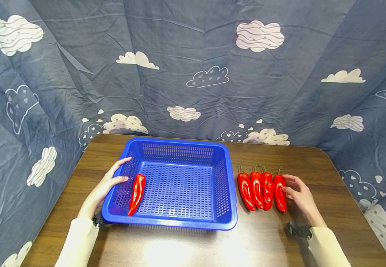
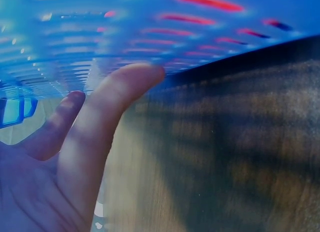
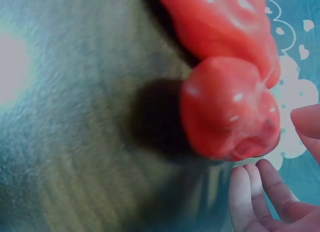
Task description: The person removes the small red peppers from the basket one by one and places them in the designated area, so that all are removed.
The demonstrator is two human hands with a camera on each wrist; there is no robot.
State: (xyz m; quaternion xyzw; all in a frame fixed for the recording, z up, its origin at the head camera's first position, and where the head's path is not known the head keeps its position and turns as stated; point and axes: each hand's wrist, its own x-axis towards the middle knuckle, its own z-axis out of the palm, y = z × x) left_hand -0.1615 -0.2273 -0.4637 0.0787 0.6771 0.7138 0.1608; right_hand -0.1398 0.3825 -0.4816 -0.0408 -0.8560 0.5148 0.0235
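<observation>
A blue slotted basket [image 1: 173, 224] stands on the table, with one red pepper [image 1: 137, 194] lying along its left wall. At the basket's left side is my left hand [image 1: 103, 187], its fingers extended. The left wrist view shows the thumb [image 2: 127, 87] against the outside of the slotted wall [image 2: 200, 47], and red shows through the slots. Several red peppers with green stems lie in a row right of the basket. My right hand [image 1: 300, 194] reaches the rightmost pepper [image 1: 280, 193] from its right, fingers parted around its edge; the right wrist view shows the fingertips beside that pepper [image 3: 227, 107].
The three other peppers of the row [image 1: 245, 191] lie close together between the basket and the rightmost one. Wrist cameras sit under both cream sleeves [image 1: 328, 244]. A dark cloth with white clouds [image 1: 209, 107] hangs behind the brown wooden table [image 1: 266, 237].
</observation>
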